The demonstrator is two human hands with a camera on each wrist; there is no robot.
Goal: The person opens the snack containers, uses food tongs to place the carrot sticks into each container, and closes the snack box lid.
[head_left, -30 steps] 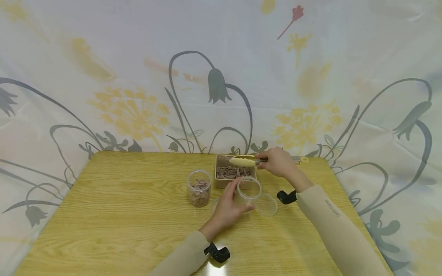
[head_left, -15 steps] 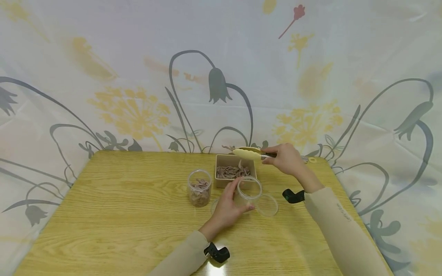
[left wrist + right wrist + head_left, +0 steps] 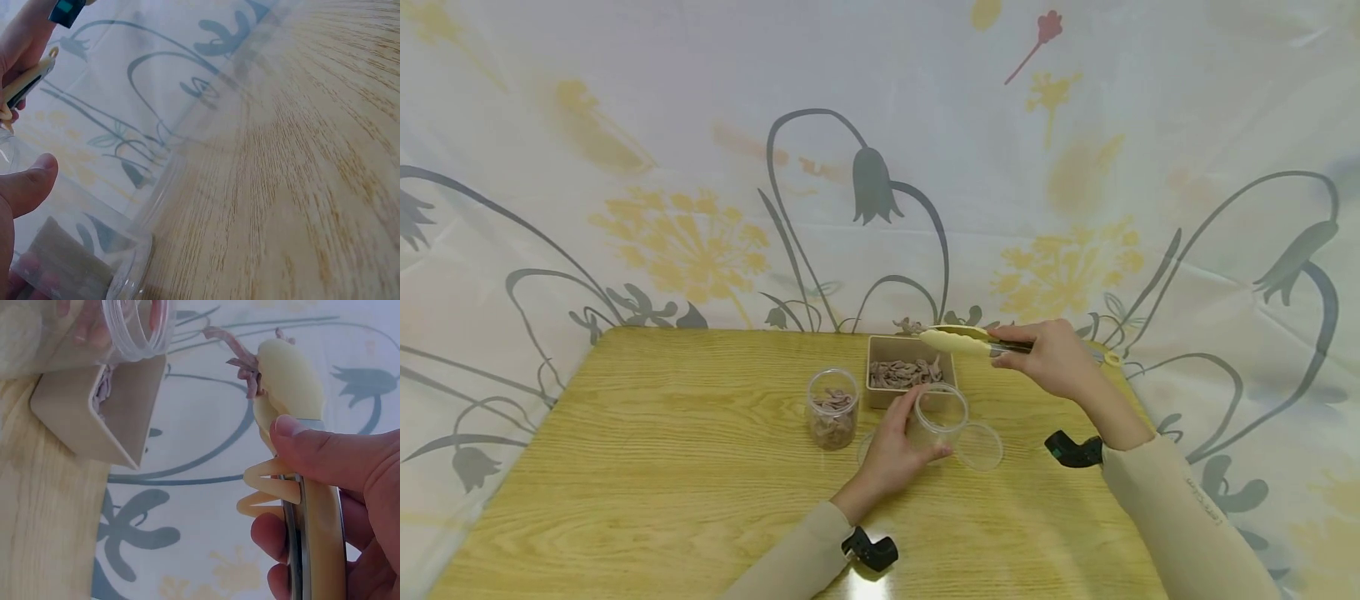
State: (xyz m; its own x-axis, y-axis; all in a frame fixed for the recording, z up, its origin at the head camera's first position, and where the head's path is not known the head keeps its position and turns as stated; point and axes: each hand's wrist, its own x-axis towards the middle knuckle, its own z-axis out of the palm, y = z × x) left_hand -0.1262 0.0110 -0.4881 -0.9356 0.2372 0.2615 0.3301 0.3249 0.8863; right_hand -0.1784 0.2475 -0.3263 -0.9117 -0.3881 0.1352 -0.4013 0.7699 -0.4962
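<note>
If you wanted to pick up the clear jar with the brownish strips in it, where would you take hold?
Probably round the middle of the jar, from its left side. It stands upright, and its round wall suits a wrapping grip. Its top is open, so coming from above might disturb the strips. The box sits close on its far right.

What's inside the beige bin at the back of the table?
The beige bin holds a loose pile of grayish-brown strips. The top pieces cover whatever lies beneath them, and its near side hides the closest part of the interior.
</note>
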